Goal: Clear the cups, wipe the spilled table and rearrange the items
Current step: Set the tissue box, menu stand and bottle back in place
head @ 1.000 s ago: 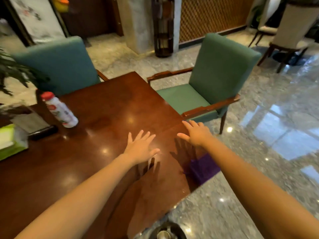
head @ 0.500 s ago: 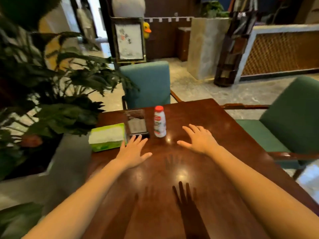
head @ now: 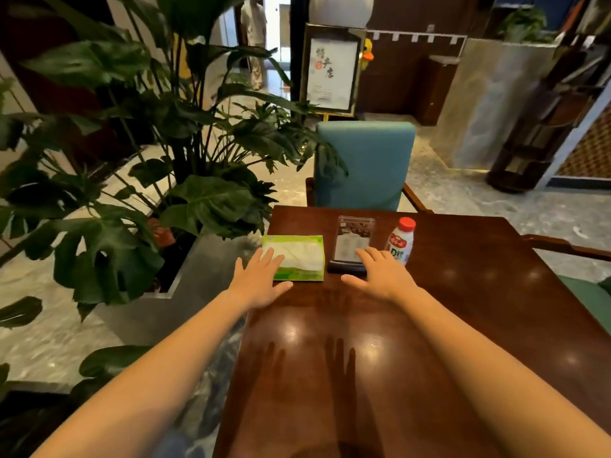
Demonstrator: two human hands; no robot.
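Observation:
A glossy dark wooden table fills the lower right of the head view. At its far end lie a green tissue pack, a clear acrylic sign stand on a black base, and a white bottle with a red cap. My left hand hovers palm down with fingers spread, its fingertips over the near left corner of the tissue pack. My right hand is spread flat in front of the sign stand, just left of the bottle. Neither hand holds anything. No cups or cloth are in view.
A large leafy plant in a metal planter crowds the table's left edge. A teal armchair stands at the far end, and a green chair at the right. A framed sign stands beyond on the marble floor.
My view has swung left from the table's right corner and purple cloth to its far end. Both open hands moved with it, now reaching the tissue pack and the sign stand.

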